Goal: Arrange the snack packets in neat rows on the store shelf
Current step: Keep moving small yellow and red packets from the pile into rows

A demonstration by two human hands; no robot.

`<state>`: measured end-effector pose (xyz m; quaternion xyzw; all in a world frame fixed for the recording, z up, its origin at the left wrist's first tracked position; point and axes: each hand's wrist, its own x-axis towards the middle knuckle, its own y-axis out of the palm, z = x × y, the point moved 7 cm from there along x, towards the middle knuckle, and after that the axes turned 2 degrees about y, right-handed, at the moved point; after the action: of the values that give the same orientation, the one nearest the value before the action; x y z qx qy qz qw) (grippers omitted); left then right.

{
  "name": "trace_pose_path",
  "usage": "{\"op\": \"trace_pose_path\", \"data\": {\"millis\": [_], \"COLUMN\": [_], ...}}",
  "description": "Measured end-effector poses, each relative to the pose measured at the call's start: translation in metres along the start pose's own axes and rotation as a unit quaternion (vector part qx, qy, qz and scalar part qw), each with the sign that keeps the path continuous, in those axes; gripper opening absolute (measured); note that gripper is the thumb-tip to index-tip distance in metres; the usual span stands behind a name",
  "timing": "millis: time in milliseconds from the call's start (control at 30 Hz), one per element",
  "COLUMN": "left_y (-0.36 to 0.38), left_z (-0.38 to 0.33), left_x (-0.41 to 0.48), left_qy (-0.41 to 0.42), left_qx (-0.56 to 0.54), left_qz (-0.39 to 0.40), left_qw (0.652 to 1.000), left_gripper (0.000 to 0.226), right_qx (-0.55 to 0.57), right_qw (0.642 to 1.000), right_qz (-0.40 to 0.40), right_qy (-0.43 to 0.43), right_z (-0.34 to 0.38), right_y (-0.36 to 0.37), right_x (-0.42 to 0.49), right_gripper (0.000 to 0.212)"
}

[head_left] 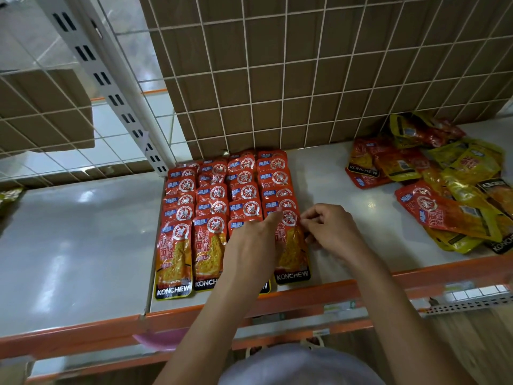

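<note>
Though roughly half done, with four columns of red foil snack packets [222, 201] lined on the grey metal shelf [333, 176], pinches the front packet [293, 254] in curled fingers of right hand [334, 232], presses with straight forefinger of left hand [249, 245], leaves the red-and-yellow packet heap [444, 184] unsorted.

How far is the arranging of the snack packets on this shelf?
Done: four overlapped columns of arranged packets. In hand: the left hand presses and the right hand pinches the front packet of the rightmost column. Remaining: the loose pile on the right.
</note>
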<state>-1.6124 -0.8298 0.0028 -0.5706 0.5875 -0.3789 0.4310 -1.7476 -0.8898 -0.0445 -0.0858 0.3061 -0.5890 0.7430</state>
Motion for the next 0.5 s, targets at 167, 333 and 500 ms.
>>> {"op": "trace_pose_path", "data": {"millis": [167,333,500], "left_y": [0.0026,0.0067,0.0092], "left_z": [0.0017,0.0033,0.0052], "left_x": [-0.0001,-0.0015,-0.0010], "left_qy": [0.013,0.016,0.015], "left_qx": [0.008,0.026,0.008], "left_qz": [0.004,0.005,0.007], "left_qw": [1.000,1.000,1.000], "left_gripper": [0.054,0.054,0.055], "right_qx": [-0.010,-0.015,-0.016], "right_qw": [1.000,1.000,1.000], "right_qz": [0.001,-0.005,-0.008], "right_qy": [-0.001,0.000,-0.004], "right_z": [0.0016,0.0017,0.0020], "right_y": [0.0001,-0.0010,-0.0017], "right_x": [-0.0017,-0.0028,-0.0035], "right_gripper": [0.007,0.008,0.009]}}
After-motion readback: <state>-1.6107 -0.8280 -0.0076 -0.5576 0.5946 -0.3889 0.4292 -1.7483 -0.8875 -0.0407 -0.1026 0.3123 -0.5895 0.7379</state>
